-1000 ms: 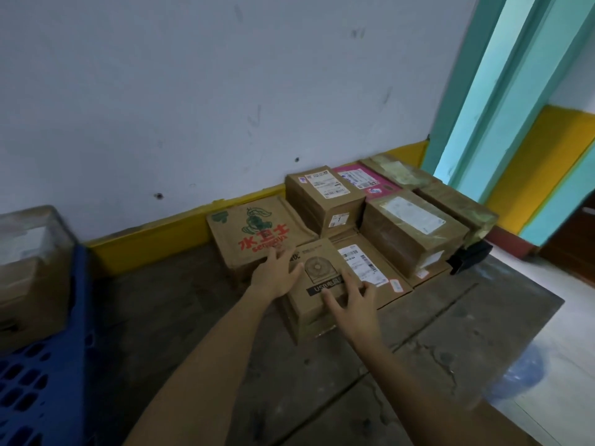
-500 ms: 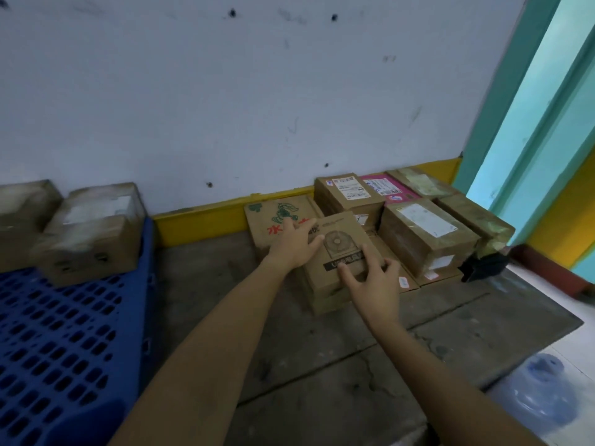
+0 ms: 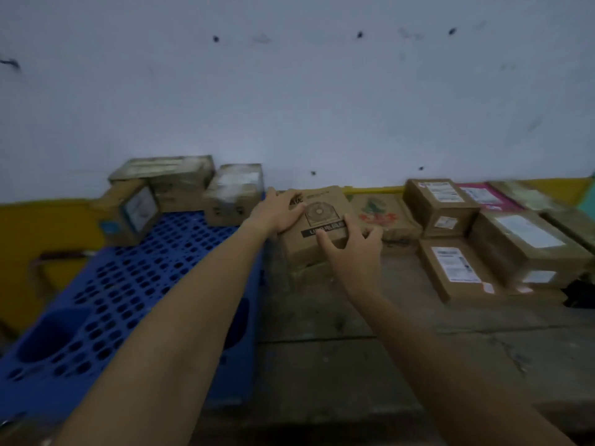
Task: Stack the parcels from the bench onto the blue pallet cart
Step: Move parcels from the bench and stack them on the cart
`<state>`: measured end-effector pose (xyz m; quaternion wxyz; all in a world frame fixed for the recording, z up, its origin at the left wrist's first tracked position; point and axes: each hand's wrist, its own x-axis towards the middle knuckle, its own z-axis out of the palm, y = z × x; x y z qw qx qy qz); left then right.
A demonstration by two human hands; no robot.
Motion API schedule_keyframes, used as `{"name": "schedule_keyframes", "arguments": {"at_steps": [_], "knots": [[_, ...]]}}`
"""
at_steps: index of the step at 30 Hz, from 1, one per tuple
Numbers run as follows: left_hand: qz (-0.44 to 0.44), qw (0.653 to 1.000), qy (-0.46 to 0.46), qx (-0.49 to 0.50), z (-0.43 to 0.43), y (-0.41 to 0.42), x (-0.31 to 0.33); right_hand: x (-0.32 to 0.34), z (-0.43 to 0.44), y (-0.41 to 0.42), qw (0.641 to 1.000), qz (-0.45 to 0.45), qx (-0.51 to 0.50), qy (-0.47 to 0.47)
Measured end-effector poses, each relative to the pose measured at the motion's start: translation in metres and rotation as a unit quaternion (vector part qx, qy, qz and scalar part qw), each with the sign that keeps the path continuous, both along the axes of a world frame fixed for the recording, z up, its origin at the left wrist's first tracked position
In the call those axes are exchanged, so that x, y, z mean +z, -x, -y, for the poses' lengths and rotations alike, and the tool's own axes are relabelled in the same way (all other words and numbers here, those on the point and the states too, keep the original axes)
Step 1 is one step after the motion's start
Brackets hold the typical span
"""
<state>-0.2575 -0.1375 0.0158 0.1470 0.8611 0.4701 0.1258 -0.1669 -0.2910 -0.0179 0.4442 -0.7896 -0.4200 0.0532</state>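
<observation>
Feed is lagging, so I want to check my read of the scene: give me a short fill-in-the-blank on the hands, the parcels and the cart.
1. The left hand and the right hand both grip the parcel printed with a ____ drawing.
2. The blue pallet cart lies to the ____ of the bench.
3. The number of parcels on the cart is ____.
4. One bench parcel is ____, not brown.

Missing words: fan; left; three; pink.

Dim, motion-blurred, wide-angle edge distortion.

Blue perforated pallet cart point(image 3: 135, 284), brown fan-printed parcel point(image 3: 317, 220).
</observation>
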Motion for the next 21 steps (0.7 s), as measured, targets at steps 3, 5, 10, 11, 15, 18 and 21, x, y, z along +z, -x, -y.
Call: {"name": "schedule_keyframes", "arguments": {"at_steps": [3, 5, 10, 11, 15, 18, 21], "knots": [[-0.013, 0.999, 0.003, 0.049, -0.016, 0.058, 0.002, 0.000, -0.022, 0.047, 0.998, -0.003, 0.054, -0.011], [-0.013, 0.997, 0.007, 0.081, -0.027, 0.097, 0.002, -0.001, -0.037, 0.079, 0.996, -0.002, 0.083, -0.013], [-0.022, 0.992, 0.018, 0.127, -0.067, 0.179, 0.000, -0.007, -0.082, 0.152, 0.991, -0.013, 0.132, -0.001], [-0.028, 0.991, 0.019, 0.129, -0.076, 0.192, -0.001, -0.008, -0.092, 0.165, 0.991, -0.011, 0.134, 0.006], [-0.052, 0.991, 0.022, 0.121, -0.116, 0.230, -0.006, -0.016, -0.134, 0.210, 0.991, -0.010, 0.131, 0.036], [-0.062, 0.992, 0.020, 0.111, -0.148, 0.247, -0.012, -0.022, -0.164, 0.235, 0.991, -0.013, 0.117, 0.061], [-0.086, 0.991, 0.024, 0.102, -0.174, 0.255, -0.021, -0.027, -0.190, 0.250, 0.993, 0.002, 0.088, 0.077]]}}
